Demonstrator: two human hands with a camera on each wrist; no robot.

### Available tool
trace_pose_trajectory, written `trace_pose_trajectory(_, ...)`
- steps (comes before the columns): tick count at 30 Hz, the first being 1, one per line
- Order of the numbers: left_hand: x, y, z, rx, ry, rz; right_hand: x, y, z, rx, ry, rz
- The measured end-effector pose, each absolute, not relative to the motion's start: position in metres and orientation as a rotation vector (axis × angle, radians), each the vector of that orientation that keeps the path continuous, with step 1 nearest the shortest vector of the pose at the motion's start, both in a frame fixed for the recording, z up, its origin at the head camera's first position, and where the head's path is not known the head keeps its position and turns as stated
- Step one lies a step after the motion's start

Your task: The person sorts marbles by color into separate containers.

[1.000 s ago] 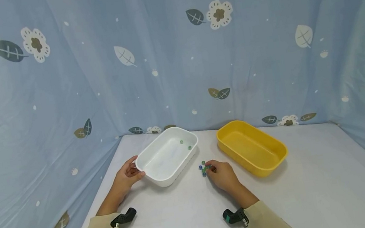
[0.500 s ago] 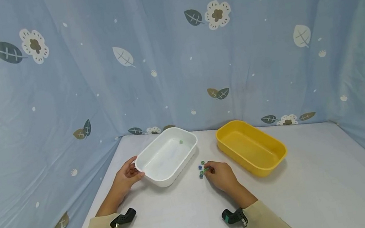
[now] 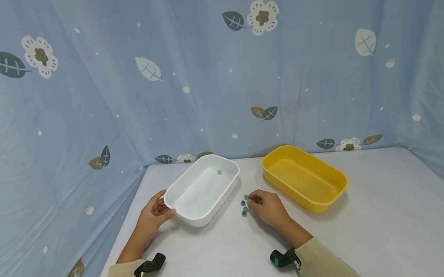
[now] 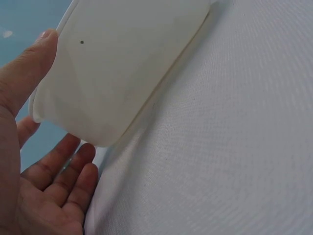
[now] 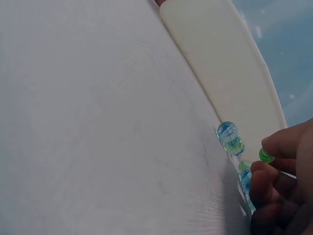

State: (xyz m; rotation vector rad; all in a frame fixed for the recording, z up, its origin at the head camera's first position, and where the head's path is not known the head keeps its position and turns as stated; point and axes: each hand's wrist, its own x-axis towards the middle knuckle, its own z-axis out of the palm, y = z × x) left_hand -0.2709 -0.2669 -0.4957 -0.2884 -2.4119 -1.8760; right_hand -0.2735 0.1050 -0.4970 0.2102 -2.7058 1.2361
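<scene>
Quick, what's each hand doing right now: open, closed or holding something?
Left hand: holding the white tub at its corner.
Right hand: closed, pinching a green marble.

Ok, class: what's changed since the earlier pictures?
In the white tray, only the pale green marble still shows, not two. The nearest blue marble shifted slightly left. The right hand pinches a bright green marble. Left hand and yellow tray stayed put.

Grip [image 4: 41,196] apparently on white tray [image 4: 117,63]
</scene>
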Motion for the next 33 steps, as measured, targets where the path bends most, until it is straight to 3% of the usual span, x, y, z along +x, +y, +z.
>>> trace_pose_trajectory(12, -0.258, -0.260, -0.476, -0.298, -2.413, -1.930, -0.293, 0.102, -0.484, 0.203, -2.636, 1.420)
trace_pose_trajectory(33, -0.254, -0.258, -0.469, -0.306, -2.404, -1.948, -0.322, 0.079, -0.460, 0.136, -2.683, 1.308)
